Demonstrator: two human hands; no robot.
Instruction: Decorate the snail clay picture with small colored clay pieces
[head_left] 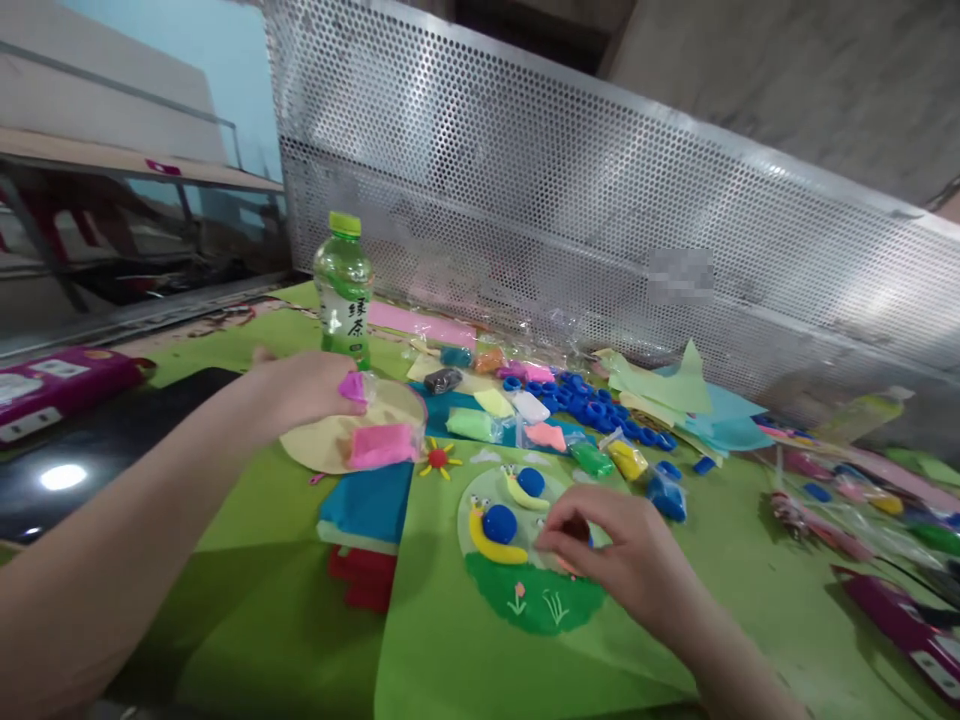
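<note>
Right up close, the left forearm sweeps in at nine o'clock, with the round snail picture as our hub, flat on a green sheet. And look at that left hand, out between ten and eleven over the cream disc: fingers stretched and blurred, tips at a small magenta packet; whether they grip it, I can't tell! Just below lies a pink packet. Over at three o'clock, the right hand hangs above the picture, thumb and forefinger curled nearly together; anything between the tips, I can't make out. A blue shell peeks from behind them. Beside it, the yellow snail sits at nine, the pale snail at twelve. Green bottle, eleven o'clock, upright; blue rings heaped at one!
</note>
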